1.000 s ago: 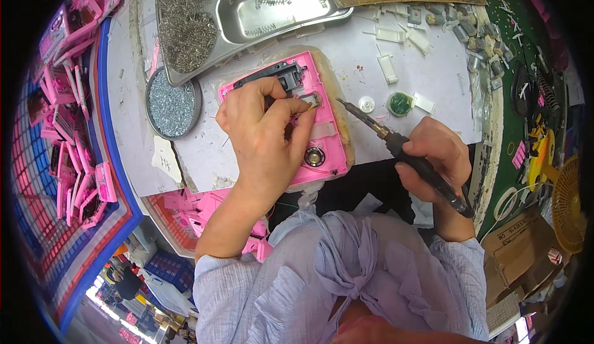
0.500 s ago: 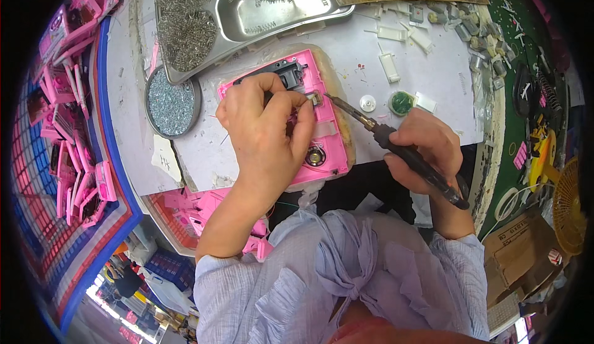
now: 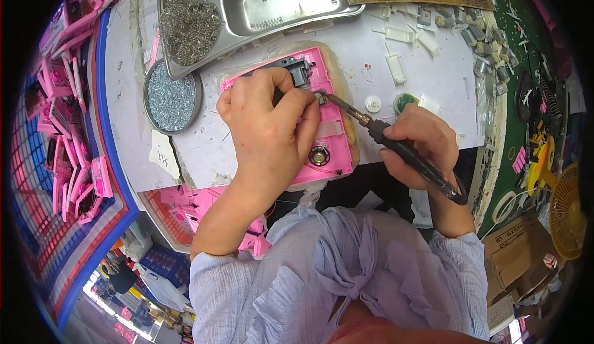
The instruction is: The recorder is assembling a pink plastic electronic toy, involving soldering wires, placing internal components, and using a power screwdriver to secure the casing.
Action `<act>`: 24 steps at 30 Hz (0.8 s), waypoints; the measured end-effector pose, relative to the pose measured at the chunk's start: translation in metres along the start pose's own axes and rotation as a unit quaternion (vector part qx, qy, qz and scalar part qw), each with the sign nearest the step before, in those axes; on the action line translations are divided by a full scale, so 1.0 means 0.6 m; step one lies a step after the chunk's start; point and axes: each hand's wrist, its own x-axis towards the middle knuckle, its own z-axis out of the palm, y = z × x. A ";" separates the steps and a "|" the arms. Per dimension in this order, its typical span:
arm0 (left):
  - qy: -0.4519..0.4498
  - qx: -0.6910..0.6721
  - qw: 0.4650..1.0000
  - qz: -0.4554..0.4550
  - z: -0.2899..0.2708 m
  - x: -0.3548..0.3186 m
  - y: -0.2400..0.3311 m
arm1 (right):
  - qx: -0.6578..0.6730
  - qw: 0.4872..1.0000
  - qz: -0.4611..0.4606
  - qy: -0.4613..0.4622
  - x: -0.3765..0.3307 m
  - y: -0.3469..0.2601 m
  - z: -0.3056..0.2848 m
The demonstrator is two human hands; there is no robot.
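Note:
My right hand [image 3: 424,146] grips a black-handled soldering iron [image 3: 387,135], its metal tip slanting up and left to a small metal part inside a pink plastic casing [image 3: 337,149]. Over the casing's left half lies my left hand [image 3: 266,124], its thumb and finger pinched together right beside that tip. Whatever the pinch holds is hidden by the fingers. A black plastic mechanism [image 3: 298,70] fills the casing's upper part. Lower down sits a round speaker-like part [image 3: 319,156]. The casing rests on a padded, plastic-wrapped support [image 3: 344,90].
A metal tray [image 3: 232,34] of springs stands at the back, near a round dish [image 3: 173,99] of small screws. A white disc [image 3: 372,104], a green round container [image 3: 403,101] and small motors [image 3: 482,41] lie right. Pink casings [image 3: 74,177] fill a bin at left.
The soldering iron has moved slightly left and up, its tip now at the metal part beside my left fingertips. My left hand keeps its pinch; the view has shifted a little.

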 end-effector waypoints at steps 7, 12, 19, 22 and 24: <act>-0.007 -0.011 1.000 -0.002 0.005 0.003 -0.002 | -0.014 1.000 0.012 0.003 0.004 0.000 0.004; -0.008 0.005 1.000 0.002 0.005 0.005 0.000 | -0.075 0.996 -0.031 -0.031 0.006 -0.002 0.000; -0.001 0.030 1.000 0.009 0.002 0.008 0.004 | -0.079 0.995 -0.064 0.001 0.001 -0.008 -0.014; -0.007 0.025 1.000 0.007 0.003 0.006 0.003 | -0.076 0.995 -0.066 0.002 0.000 -0.012 -0.022; -0.011 0.023 1.000 0.005 0.003 0.006 0.004 | -0.075 0.995 -0.066 -0.004 0.002 -0.018 -0.027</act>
